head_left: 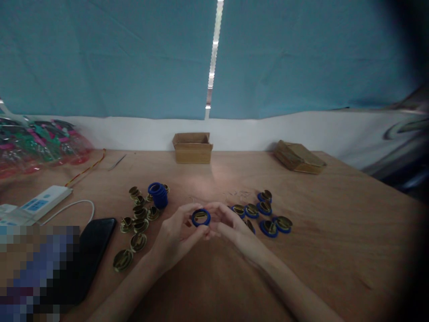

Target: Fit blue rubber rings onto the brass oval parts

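Observation:
Both hands meet over the middle of the wooden table. My left hand and my right hand together pinch a brass disc with a blue ring around it. Left of my hands lie several bare brass discs and a stack of blue rings. To the right lie several brass discs fitted with blue rings.
A black phone and a white device with a cable lie at the left. An open cardboard box and a flat closed box stand at the table's far edge. Bags of colourful items sit far left.

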Demonstrator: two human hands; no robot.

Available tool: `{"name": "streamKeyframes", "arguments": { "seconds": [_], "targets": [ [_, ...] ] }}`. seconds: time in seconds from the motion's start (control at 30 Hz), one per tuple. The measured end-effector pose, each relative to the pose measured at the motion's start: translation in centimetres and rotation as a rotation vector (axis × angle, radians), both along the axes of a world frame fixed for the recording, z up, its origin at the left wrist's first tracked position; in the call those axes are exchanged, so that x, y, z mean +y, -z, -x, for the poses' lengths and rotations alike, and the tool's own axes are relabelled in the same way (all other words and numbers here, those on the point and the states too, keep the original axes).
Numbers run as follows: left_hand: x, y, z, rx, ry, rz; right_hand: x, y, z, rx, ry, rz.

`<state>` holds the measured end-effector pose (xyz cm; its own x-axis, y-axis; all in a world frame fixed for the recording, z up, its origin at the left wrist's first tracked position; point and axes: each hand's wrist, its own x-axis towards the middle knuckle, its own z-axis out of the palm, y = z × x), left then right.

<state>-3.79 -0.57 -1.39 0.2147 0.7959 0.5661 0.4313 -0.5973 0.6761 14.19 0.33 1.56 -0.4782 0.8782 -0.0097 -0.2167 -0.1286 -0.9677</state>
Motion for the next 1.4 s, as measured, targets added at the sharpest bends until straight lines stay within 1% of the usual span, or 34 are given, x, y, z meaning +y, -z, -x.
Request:
{"name": "streamKeyframes", "arguments": {
  "seconds": [0.07, 0.27, 0.4, 0.47, 0.6, 0.7, 0.8, 0.87, 0.97, 1.07, 1.27, 1.4],
  "targets": [
    [-0.1, -0.1, 0.0, 0.003, 0.011, -0.015, 0.0, -0.2, -0.1, -0.003, 0.011, 0.017],
    [-0.2, -0.7, -0.3, 0.011, 0.017, -0.017, 0.1, -0.3, 0.0, -0.042, 0.065, -0.038],
    [-0.2, -1.0, -0.5, -0.068, 0.012, 0.018, 0.3, -0.1, 0.2, -0.059, 0.105, -0.084],
    [-0.2, -1.2, -0.7, -0.149, 0.033, 0.081, 0.5, -0.1, 0.2, -0.051, 0.143, -0.112],
    [-0.2, -1.6, -0.9, -0.36, 0.123, 0.269, 0.7, -0.1, 0.1, -0.056, 0.206, -0.148],
    [0.0, -1.6, -0.8, -0.534, 0.123, 0.42, 0.8, 0.0, 0.0, -0.059, 0.223, -0.163],
    [0.5, -1.4, -0.6, -0.595, 0.148, 0.579, 0.7, 0.1, 0.0, -0.08, 0.236, -0.201],
    [0.9, -1.2, -0.4, -0.595, 0.19, 0.638, 0.6, 0.2, 0.1, -0.112, 0.248, -0.241],
    [1.2, -1.0, -0.1, -0.583, 0.213, 0.651, 0.3, 0.3, 0.3, -0.152, 0.292, -0.314],
    [1.3, -1.0, 0.1, -0.579, 0.199, 0.635, 0.1, 0.5, 0.3, -0.216, 0.327, -0.377],
    [1.1, -1.1, 0.1, -0.545, 0.166, 0.599, -0.1, 0.2, 0.0, -0.421, 0.29, -0.5],
    [1.0, -1.2, 0.1, -0.532, 0.148, 0.595, 0.0, 0.0, -0.2, -0.515, 0.298, -0.535]
  ]
}}
